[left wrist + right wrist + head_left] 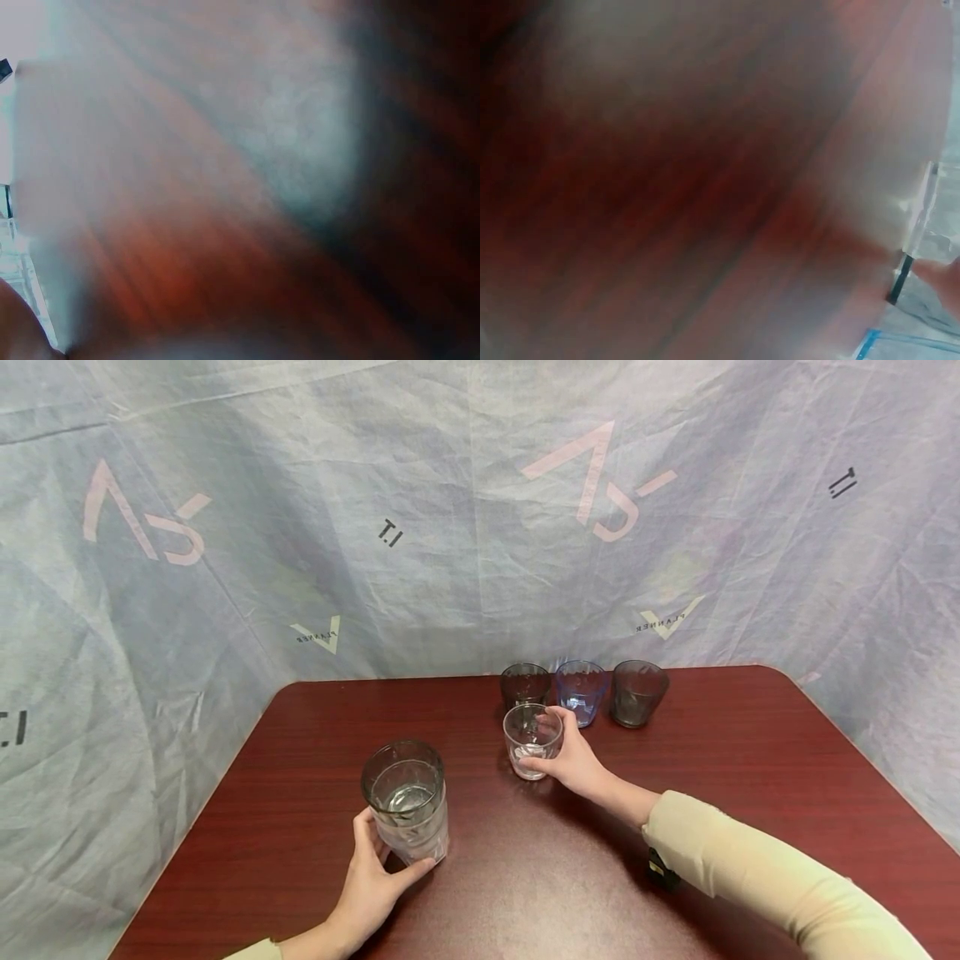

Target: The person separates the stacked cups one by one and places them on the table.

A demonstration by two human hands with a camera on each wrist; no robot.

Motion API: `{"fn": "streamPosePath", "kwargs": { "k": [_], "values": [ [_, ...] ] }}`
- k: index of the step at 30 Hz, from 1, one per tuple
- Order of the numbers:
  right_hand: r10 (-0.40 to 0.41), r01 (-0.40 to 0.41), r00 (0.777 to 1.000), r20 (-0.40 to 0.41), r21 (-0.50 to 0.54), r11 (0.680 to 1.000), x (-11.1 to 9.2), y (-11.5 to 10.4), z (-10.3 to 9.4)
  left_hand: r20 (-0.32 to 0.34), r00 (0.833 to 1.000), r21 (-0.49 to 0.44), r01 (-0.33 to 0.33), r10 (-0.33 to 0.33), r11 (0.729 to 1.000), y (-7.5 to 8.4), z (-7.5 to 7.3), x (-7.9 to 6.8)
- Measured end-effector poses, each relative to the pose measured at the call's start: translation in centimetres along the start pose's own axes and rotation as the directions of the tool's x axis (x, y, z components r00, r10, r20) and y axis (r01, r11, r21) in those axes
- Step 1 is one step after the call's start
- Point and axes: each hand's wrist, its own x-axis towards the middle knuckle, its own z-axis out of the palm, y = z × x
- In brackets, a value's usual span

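Low on the left of the head view, my left hand grips a stack of drinking glasses. Its top is a smoky grey glass, nested in a clear glass below. The thumb lies along the near side, close to the base. Further back, my right hand holds a clear glass between thumb and fingers, upright, just in front of a dark glass. Only slivers of glass show at the edge of each wrist view, such as the blue glass in the right one.
Beside the dark glass, a blue glass and a grey glass complete a row along the back of the red-brown wooden table. A printed grey cloth hangs right behind the table edge and down both sides.
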Motion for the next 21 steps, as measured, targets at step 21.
{"fn": "streamPosePath", "kwargs": {
  "k": [21],
  "values": [
    [-0.034,0.033,0.999,-0.01,-0.098,0.995,-0.2,-1.8,-1.2,-0.003,1.0,-0.003,-0.011,0.011,1.0,0.0,0.1,0.0]
  ]
}}
